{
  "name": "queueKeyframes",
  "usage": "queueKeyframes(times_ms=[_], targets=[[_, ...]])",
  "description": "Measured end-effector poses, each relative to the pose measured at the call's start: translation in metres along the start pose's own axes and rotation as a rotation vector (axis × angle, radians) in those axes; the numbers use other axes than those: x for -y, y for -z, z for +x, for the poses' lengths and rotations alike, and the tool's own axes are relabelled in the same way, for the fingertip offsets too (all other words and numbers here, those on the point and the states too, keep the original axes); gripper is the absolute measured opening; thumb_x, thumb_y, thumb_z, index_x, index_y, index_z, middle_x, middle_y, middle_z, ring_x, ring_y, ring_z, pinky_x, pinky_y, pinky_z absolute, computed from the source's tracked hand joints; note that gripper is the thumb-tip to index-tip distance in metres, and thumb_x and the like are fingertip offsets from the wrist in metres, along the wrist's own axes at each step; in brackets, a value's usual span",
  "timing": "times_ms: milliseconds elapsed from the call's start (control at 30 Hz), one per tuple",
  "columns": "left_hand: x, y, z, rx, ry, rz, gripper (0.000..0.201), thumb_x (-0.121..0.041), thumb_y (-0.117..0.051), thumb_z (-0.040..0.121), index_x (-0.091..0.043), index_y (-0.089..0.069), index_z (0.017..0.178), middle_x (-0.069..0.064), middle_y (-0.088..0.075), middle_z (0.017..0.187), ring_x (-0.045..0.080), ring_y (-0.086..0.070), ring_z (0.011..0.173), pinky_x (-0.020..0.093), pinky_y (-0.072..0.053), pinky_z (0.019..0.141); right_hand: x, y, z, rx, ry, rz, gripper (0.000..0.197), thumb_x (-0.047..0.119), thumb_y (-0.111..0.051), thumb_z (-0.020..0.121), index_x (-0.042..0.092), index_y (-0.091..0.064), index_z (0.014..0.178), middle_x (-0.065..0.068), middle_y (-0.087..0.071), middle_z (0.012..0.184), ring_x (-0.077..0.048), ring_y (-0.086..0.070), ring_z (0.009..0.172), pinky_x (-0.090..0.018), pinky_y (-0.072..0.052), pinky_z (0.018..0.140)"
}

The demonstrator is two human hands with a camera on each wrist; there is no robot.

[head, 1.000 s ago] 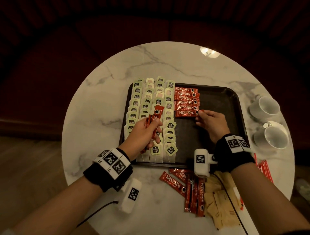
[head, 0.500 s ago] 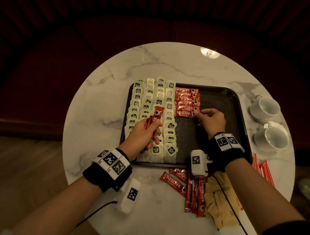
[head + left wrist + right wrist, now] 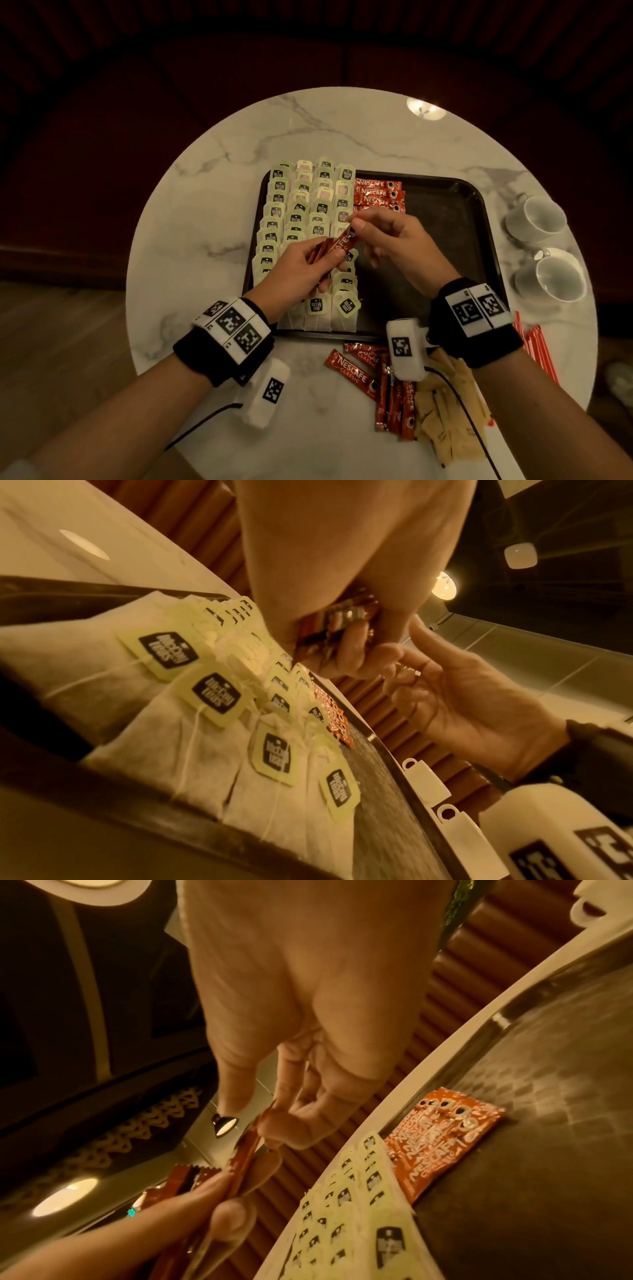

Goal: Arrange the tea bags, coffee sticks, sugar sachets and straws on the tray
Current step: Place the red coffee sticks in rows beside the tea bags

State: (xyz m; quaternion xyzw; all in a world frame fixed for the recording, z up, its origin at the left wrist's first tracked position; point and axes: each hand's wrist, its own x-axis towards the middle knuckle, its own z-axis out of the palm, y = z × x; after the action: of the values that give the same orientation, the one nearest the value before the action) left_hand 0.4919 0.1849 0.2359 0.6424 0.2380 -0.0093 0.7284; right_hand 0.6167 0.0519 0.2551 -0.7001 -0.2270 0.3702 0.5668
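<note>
A dark tray (image 3: 479, 219) sits on the round marble table (image 3: 212, 192). Rows of green-tagged tea bags (image 3: 301, 205) fill its left part, and a column of red coffee sticks (image 3: 376, 193) lies beside them. My left hand (image 3: 301, 270) grips a small bunch of red coffee sticks (image 3: 337, 245) above the tea bags. My right hand (image 3: 383, 236) pinches the upper end of one stick in that bunch (image 3: 253, 1139). Loose coffee sticks (image 3: 356, 373), brown sugar sachets (image 3: 445, 411) and red straws (image 3: 537, 349) lie on the table near me.
Two white cups (image 3: 544, 219) (image 3: 555, 277) stand on the table right of the tray. The tray's right half is bare dark surface. A cable (image 3: 205, 421) runs from the left wrist toward the table's near edge.
My right hand left the column of coffee sticks on the tray and moved left to the bunch in my left hand, taking hold of one stick's end.
</note>
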Motion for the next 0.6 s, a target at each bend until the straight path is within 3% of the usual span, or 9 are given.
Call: queueKeyframes(times_ms=[133, 300, 400, 600], targets=[[0.001, 0.001, 0.002, -0.070, -0.009, -0.008, 0.007, -0.020, -0.062, 0.093, -0.021, -0.065, 0.099, -0.004, -0.067, 0.077, 0.003, -0.047, 0.043, 0.014, -0.035, 0.039, -0.006, 0.006, 0.004, -0.028, -0.001, 0.039, 0.018, 0.014, -0.060, 0.094, -0.001, -0.065, 0.104, -0.018, -0.063, 0.087, -0.016, -0.054, 0.063, -0.019, -0.050, 0.056], [0.008, 0.012, 0.003, -0.227, 0.023, -0.069, 0.010, -0.020, -0.061, 0.094, -0.015, -0.066, 0.101, -0.001, -0.065, 0.077, 0.005, -0.049, 0.046, 0.015, -0.036, 0.039, -0.022, 0.025, 0.001, -0.314, -0.073, 0.281, 0.013, 0.010, -0.060, 0.093, 0.005, -0.066, 0.103, -0.004, -0.071, 0.088, -0.008, -0.067, 0.071, -0.017, -0.056, 0.068], [0.012, 0.017, 0.000, -0.261, 0.020, -0.042, 0.013, -0.019, -0.059, 0.095, -0.009, -0.064, 0.102, 0.001, -0.062, 0.076, 0.004, -0.047, 0.045, 0.013, -0.034, 0.038, -0.033, 0.040, -0.002, -0.478, -0.125, 0.405, 0.009, 0.009, -0.058, 0.096, 0.008, -0.065, 0.101, -0.006, -0.070, 0.098, -0.010, -0.070, 0.082, -0.020, -0.059, 0.076], [0.019, 0.017, -0.002, -0.285, 0.003, -0.028, 0.016, -0.019, -0.059, 0.096, -0.006, -0.064, 0.103, 0.002, -0.061, 0.075, 0.005, -0.047, 0.045, 0.013, -0.036, 0.040, -0.054, 0.051, 0.002, -0.555, -0.236, 0.299, 0.016, 0.010, -0.057, 0.097, 0.004, -0.064, 0.110, -0.006, -0.068, 0.099, -0.011, -0.069, 0.082, -0.022, -0.059, 0.076]])
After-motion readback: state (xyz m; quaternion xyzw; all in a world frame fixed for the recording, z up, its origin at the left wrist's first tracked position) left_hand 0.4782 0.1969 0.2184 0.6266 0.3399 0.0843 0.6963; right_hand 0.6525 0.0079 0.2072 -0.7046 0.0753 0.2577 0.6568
